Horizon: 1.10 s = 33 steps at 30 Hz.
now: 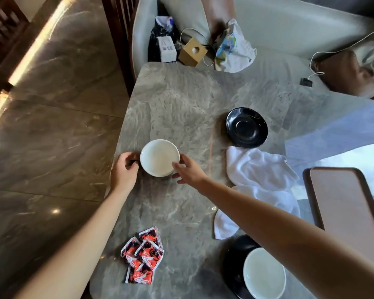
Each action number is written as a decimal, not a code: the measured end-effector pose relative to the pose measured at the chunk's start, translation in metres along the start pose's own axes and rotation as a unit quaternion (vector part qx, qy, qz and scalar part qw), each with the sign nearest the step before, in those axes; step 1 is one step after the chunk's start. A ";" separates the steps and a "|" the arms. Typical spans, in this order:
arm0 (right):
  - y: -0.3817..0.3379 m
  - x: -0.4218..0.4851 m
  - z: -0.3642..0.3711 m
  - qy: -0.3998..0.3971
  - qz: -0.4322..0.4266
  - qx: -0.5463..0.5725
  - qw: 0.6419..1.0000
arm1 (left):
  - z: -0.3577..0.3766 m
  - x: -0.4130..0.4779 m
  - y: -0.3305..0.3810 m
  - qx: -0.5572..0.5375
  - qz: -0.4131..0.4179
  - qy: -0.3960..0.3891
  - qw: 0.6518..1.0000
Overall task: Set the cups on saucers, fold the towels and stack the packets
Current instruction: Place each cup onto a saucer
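Our fingers point(177, 167) of the right hand point(188, 171) curl against the 3 o'clock side of the white cup point(159, 157), thumb touching its rim; the left hand point(124, 169) closes its fingers around the dark handle at the cup's 9 o'clock. So we hold the cup between both hands, near the left edge of the worktop point(181, 100), which is grey veined stone with rounded corners. The cup is round, glossy, white inside, and looks empty. At 2 o'clock from it sits a bare black saucer point(246, 127), shiny and shallow. A crumpled white towel point(259, 182) lies just below that saucer. At 5 o'clock a second white cup point(263, 272) stands on another black saucer point(233, 268). At 6 o'clock lies a loose heap of red, black and white packets point(143, 255); we cannot read their print. A brown tray point(345, 210) sits at the right edge.
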State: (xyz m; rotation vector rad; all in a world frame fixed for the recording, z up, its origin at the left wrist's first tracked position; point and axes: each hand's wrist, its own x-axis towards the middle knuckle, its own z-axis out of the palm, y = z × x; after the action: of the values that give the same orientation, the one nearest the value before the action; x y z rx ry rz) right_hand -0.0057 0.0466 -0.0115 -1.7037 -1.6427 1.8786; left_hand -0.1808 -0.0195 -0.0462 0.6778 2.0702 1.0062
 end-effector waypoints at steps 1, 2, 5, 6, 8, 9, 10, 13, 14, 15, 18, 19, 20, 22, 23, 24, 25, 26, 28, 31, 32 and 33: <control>0.000 0.002 0.000 0.000 0.001 0.004 1.000 | 0.002 0.002 -0.001 -0.002 -0.008 0.001 1.000; 0.000 0.004 0.000 -0.002 0.002 0.011 1.000 | 0.003 0.003 -0.001 -0.009 -0.018 0.006 1.000; -0.001 0.010 -0.003 0.000 -0.004 0.025 1.000 | 0.008 0.008 0.002 -0.050 -0.042 0.025 0.998; 0.000 0.011 -0.007 0.008 -0.015 0.023 1.000 | 0.010 0.008 0.004 -0.054 -0.041 0.022 0.997; 0.004 0.010 -0.018 0.040 -0.048 0.018 0.998 | 0.016 0.007 0.013 -0.060 -0.032 0.002 0.998; 0.007 0.008 -0.026 0.060 -0.062 0.020 0.996 | 0.021 0.005 0.019 -0.070 -0.029 -0.008 0.997; 0.008 0.007 -0.034 0.078 -0.074 0.027 0.994 | 0.027 0.003 0.026 -0.080 -0.025 -0.015 0.996; 0.011 0.006 -0.065 0.133 -0.099 0.048 0.985 | 0.054 -0.003 0.050 -0.112 -0.011 -0.025 0.993; 0.011 0.005 -0.076 0.152 -0.110 0.047 0.981 | 0.064 -0.004 0.060 -0.120 -0.005 -0.026 0.992; 0.011 0.005 -0.089 0.173 -0.122 0.044 0.976 | 0.075 -0.004 0.071 -0.122 0.003 -0.028 0.992; 0.014 0.005 -0.131 0.241 -0.158 0.030 0.957 | 0.108 -0.006 0.100 -0.081 0.046 -0.044 0.995; 0.015 0.006 -0.145 0.261 -0.160 0.028 0.952 | 0.120 -0.007 0.108 -0.061 0.063 -0.055 0.995; 0.016 0.007 -0.159 0.277 -0.160 0.029 0.947 | 0.132 -0.007 0.115 -0.042 0.077 -0.066 0.994; 0.020 0.009 -0.185 0.310 -0.162 0.006 0.937 | 0.155 -0.008 0.128 -0.011 0.101 -0.082 0.991; 0.023 0.011 -0.196 0.322 -0.160 -0.011 0.933 | 0.166 -0.009 0.134 0.002 0.113 -0.087 0.990; 0.026 0.013 -0.207 0.326 -0.151 -0.018 0.933 | 0.176 -0.009 0.140 0.017 0.128 -0.089 0.988; 0.028 0.016 -0.216 0.323 -0.135 -0.011 0.937 | 0.184 -0.009 0.145 0.035 0.144 -0.088 0.985; 0.030 0.018 -0.225 0.316 -0.119 -0.002 0.941 | 0.191 -0.008 0.149 0.051 0.156 -0.086 0.983; 0.033 0.023 -0.239 0.305 -0.090 0.005 0.948 | 0.203 -0.004 0.155 0.073 0.170 -0.089 0.979; 0.036 0.027 -0.252 0.290 -0.058 -0.005 0.955 | 0.214 0.005 0.160 0.119 0.188 -0.095 0.970; 0.037 0.027 -0.255 0.288 -0.051 -0.011 0.956 | 0.217 0.008 0.161 0.133 0.197 -0.096 0.967; 0.039 0.028 -0.258 0.288 -0.047 -0.015 0.956 | 0.220 0.011 0.162 0.145 0.205 -0.096 0.963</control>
State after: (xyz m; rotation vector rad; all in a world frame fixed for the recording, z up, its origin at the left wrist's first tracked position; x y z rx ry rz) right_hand 0.2021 0.2066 -0.0010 -1.9001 -1.4764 1.1541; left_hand 0.0089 0.1742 -0.0122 1.3438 1.9623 0.8175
